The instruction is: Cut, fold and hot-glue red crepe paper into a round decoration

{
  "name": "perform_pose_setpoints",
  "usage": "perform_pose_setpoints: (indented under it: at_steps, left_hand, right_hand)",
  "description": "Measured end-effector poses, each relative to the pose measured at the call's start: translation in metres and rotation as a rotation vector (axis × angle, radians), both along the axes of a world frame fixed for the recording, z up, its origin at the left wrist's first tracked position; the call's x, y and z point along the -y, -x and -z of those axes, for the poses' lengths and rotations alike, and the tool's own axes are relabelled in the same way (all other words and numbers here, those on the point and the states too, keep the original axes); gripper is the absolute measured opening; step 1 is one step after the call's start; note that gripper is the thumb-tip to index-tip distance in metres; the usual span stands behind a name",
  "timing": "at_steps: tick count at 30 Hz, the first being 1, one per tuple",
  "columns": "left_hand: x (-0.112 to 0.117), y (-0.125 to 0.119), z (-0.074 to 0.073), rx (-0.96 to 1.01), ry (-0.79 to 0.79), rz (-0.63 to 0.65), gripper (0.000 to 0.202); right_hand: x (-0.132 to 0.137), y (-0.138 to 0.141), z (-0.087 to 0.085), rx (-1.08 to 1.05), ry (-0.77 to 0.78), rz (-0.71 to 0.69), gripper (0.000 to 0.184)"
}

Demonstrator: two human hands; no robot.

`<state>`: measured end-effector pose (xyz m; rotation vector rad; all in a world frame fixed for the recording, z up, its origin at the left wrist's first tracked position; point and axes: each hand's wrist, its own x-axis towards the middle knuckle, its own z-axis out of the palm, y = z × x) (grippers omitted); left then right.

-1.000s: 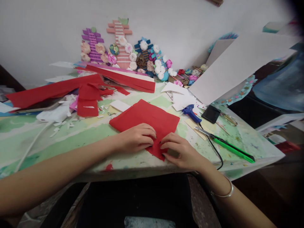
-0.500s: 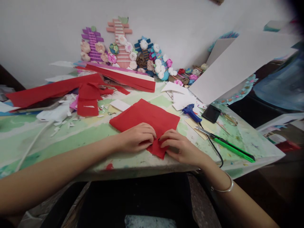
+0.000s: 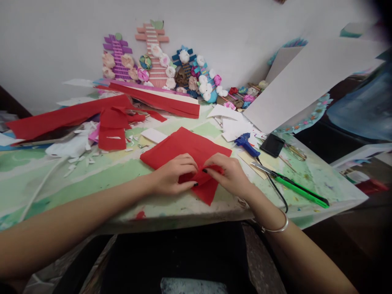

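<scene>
A red crepe paper sheet (image 3: 183, 147) lies on the paint-stained table (image 3: 92, 179) near its front edge. My left hand (image 3: 174, 173) rests on the sheet's near part, fingers curled and pinching a fold of the paper. My right hand (image 3: 228, 173) meets it from the right, fingertips closed on the same raised fold. The near corner of the sheet (image 3: 208, 194) sticks out below both hands, close to the table edge.
To the right lie a blue glue gun (image 3: 246, 145) with black cord, a green utility knife (image 3: 294, 185), a black phone (image 3: 272, 145) and scissors (image 3: 295, 152). Red paper strips (image 3: 92, 112) and white scraps litter the left. Paper-flower decorations (image 3: 159, 65) and white boards (image 3: 306, 81) lean at the back.
My right hand has moved up from the sheet's near corner onto the paper, meeting my left hand. Both now pinch up a fold where the sheet lay flat before.
</scene>
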<state>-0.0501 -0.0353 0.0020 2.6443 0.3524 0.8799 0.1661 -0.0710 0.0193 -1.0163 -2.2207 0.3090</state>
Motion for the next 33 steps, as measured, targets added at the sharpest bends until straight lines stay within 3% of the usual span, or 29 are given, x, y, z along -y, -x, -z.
perform_pose_setpoints:
  at_steps: [4,10,14,17,19,24,33]
  left_hand:
    - [-0.004,0.003,-0.001,0.038,0.072,-0.092,0.009]
    - [-0.009,0.005,-0.004,0.015,0.185,-0.092,0.020]
    - [-0.009,0.004,-0.004,-0.010,0.179,-0.097,0.021]
    - [-0.009,0.004,-0.004,-0.010,0.172,-0.122,0.018]
    - [-0.009,0.004,-0.004,-0.012,0.172,-0.139,0.016]
    - [-0.010,0.003,-0.003,-0.006,0.171,-0.168,0.015]
    - [-0.010,0.005,-0.001,0.021,0.283,-0.116,0.008]
  right_hand:
    - [-0.010,0.003,0.001,-0.041,0.084,0.016,0.010]
    - [-0.024,0.005,0.002,-0.124,0.143,-0.014,0.010]
    - [-0.017,0.003,-0.002,-0.099,-0.015,-0.019,0.017]
    - [0.002,-0.004,-0.006,-0.073,-0.166,-0.049,0.019]
    - [0.017,-0.009,-0.005,-0.015,-0.179,-0.101,0.016]
    - [0.046,-0.013,0.011,0.246,-0.121,-0.157,0.025]
    - [0.045,-0.003,0.044,0.284,-0.265,0.008,0.019]
